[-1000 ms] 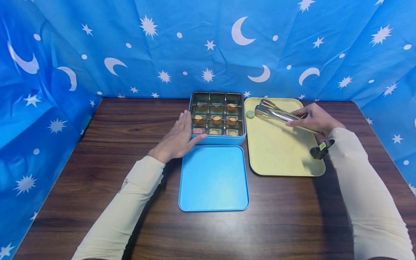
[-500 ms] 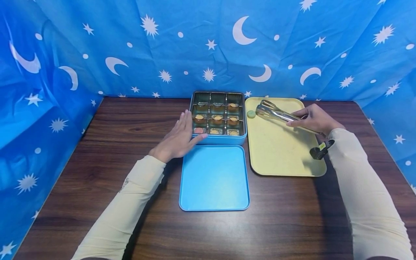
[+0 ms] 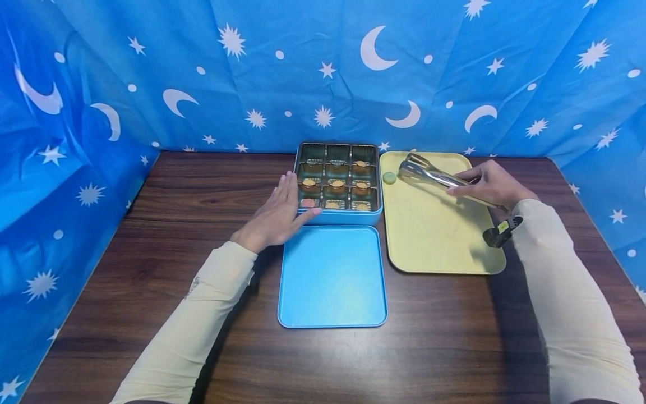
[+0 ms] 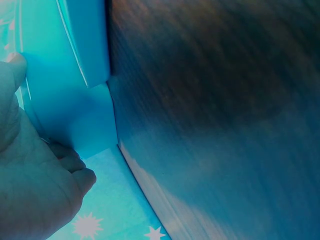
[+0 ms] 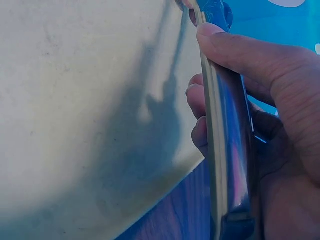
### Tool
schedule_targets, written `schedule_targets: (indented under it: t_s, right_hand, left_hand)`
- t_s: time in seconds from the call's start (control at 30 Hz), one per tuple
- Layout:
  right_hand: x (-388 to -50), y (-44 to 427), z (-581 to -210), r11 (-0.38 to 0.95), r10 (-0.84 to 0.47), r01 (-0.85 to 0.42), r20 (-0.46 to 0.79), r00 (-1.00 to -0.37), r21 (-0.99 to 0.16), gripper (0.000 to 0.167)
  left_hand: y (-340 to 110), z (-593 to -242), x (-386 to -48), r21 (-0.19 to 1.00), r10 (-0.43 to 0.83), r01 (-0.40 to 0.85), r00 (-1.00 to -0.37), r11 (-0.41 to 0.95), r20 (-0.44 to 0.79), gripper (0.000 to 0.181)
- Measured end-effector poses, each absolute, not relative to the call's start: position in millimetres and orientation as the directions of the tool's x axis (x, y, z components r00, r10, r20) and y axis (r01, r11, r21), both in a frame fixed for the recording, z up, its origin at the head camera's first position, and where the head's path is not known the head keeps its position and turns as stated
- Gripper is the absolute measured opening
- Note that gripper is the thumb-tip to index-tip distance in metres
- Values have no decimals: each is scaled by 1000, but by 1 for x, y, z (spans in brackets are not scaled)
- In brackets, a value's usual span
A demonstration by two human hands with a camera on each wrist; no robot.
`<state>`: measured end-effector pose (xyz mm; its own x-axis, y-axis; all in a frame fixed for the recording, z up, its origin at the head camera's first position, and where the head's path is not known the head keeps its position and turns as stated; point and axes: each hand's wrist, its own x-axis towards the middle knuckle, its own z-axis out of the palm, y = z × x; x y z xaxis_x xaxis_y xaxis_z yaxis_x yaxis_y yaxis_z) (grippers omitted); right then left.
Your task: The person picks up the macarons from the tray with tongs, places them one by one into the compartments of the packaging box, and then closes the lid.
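My left hand (image 3: 272,219) lies with straight fingers along the left side of a blue tin (image 3: 338,217), its thumb at the front wall. A dark insert (image 3: 349,168) divides the tin into several compartments; a pink piece (image 3: 309,203) sits front left, and yellowish pieces are in others. Over a pale yellow tray (image 3: 434,241), my right hand (image 3: 492,186) grips metal tongs (image 3: 439,180). Their tips are slightly apart, just right of a small round green piece (image 3: 389,178) at the tray's left edge. In the right wrist view, thumb and fingers hold the tongs' handle (image 5: 227,140).
A flat blue lid (image 3: 333,278) lies in front of the tin. The tin and the tray stand side by side on the dark wooden table (image 3: 434,336). Behind them hangs a blue cloth (image 3: 323,62) with moons and stars.
The tongs' tips have shifted very slightly right, away from the green piece. My left hand, the tin and the lid stay where they were.
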<state>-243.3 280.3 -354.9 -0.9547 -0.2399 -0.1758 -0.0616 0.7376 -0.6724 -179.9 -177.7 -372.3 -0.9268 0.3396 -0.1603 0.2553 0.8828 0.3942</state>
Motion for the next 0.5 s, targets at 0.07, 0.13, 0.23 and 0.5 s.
schedule_targets:
  t_s: [0.07,0.13,0.23,0.5]
  right_hand:
    - [-243,280,-353,735,-229,-47,-183,-956,-676,58]
    - [-242,280,-350,735,-220,-33,-191,-957,-677,58]
    - [-242,280,-346,743,-213,-25,-199,-957,-669,59]
    - [-243,278,-335,745,-219,-54,-168,-961,-664,62]
  left_hand:
    - [-178,-372,-180,395,341,257,-927,882,-158,99]
    - [-178,-372,-180,395,341,257,-926,882,-160,100]
    - [-178,-372,-179,395,342,257,-926,882,-161,101]
    - [-178,-372,-179,394,341,255,-925,883,-166,101]
